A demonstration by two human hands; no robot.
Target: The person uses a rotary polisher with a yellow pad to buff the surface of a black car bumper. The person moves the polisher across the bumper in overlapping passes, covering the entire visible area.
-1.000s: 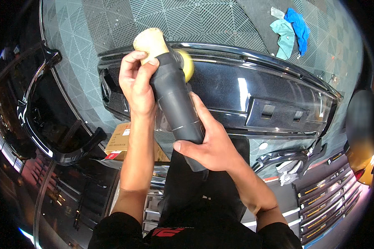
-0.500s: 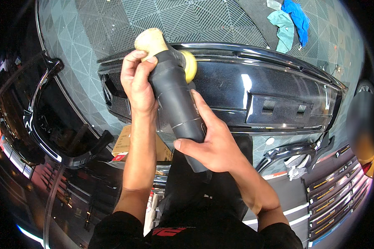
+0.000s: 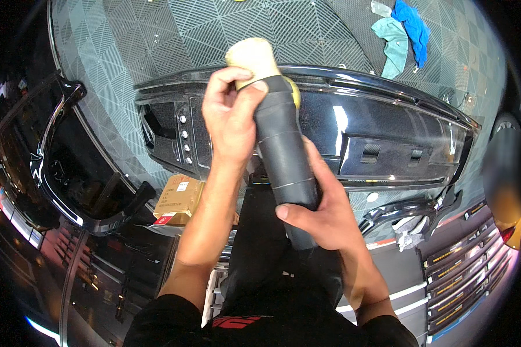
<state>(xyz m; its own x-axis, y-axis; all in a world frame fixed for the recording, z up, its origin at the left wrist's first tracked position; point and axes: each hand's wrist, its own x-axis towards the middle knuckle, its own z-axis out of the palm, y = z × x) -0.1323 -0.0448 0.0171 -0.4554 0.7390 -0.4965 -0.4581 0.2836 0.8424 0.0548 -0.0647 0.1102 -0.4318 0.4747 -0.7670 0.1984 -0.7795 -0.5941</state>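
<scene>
A black polisher (image 3: pixel 283 144) with a cream-coloured head is held up between my two hands. My left hand (image 3: pixel 230 118) grips its head end, thumb and fingers closed around the cream cover. Lower on the body, my right hand (image 3: pixel 324 214) wraps the grip, thumb across the top. Only a sliver of the yellow pad (image 3: pixel 296 94) shows behind the head. Beyond and below the tool lies a long glossy black car bumper (image 3: pixel 315 118), dusty along its surface. I cannot tell whether the pad touches it.
A cardboard box (image 3: pixel 182 196) sits left of my legs. Black curved trim (image 3: pixel 58 115) lies farther left. Blue (image 3: pixel 412 29) and green (image 3: pixel 392 49) cloths lie on the tiled floor (image 3: pixel 156 34). At right are a grey cloth (image 3: pixel 411 231) and several long boxes (image 3: pixel 463 272).
Both hands have carried the polisher to the right and slightly toward me. The yellow pad is now mostly hidden, while round silver spots at the bumper's left end have come into view.
</scene>
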